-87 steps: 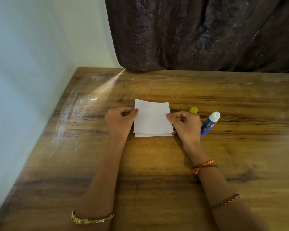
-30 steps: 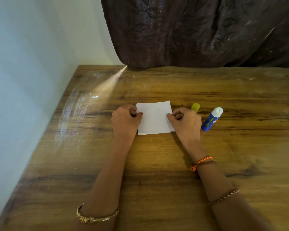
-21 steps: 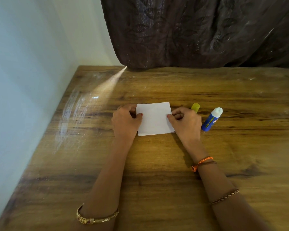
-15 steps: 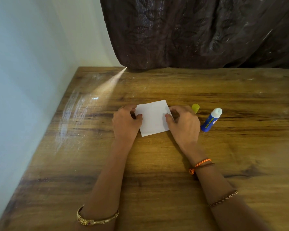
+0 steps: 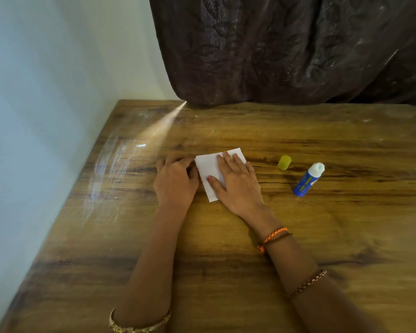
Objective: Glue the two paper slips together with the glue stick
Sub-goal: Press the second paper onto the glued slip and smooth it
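My right hand (image 5: 235,183) lies flat, palm down, fingers straight and a little spread, thumb stretched out toward my left; the forearm runs back toward me at a slant, with an orange braided band and a dark thread at the wrist and a beaded chain further up. My left hand (image 5: 175,181) sits just beside it, knuckles up, fingers curled under, thumb tip pointing at the right hand. A gold bangle circles my left forearm.
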